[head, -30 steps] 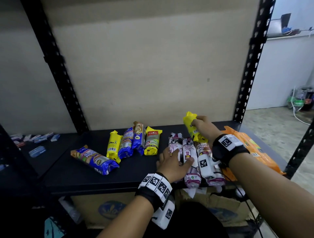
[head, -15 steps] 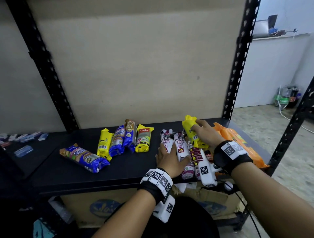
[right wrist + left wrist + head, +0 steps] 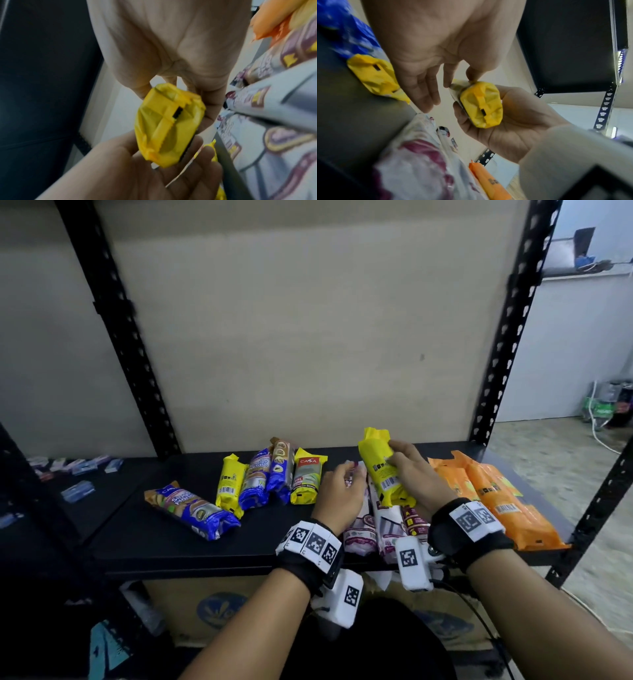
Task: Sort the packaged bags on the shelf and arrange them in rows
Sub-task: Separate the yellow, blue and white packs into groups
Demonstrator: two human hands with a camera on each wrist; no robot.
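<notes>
Shelf of black metal (image 3: 154, 539) carries packets: orange bags far right, white-and-maroon rolls (image 3: 387, 522) centre, yellow and blue packs left. Right hand (image 3: 416, 474) grips a yellow plastic-wrapped packet (image 3: 382, 470), lifted above the rolls. Left hand (image 3: 339, 494) reaches in, fingers loosely extended, touching its near end. Risk: slick wrap slipping during handover.

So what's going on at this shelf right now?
A person is sorting packaged bags on a black metal shelf. Their right hand grips a yellow plastic packet lifted above the white-and-maroon packets, while the left hand reaches toward it, fingers relaxed. Blue and yellow packets lie grouped to the left, orange bags on the right.
</notes>
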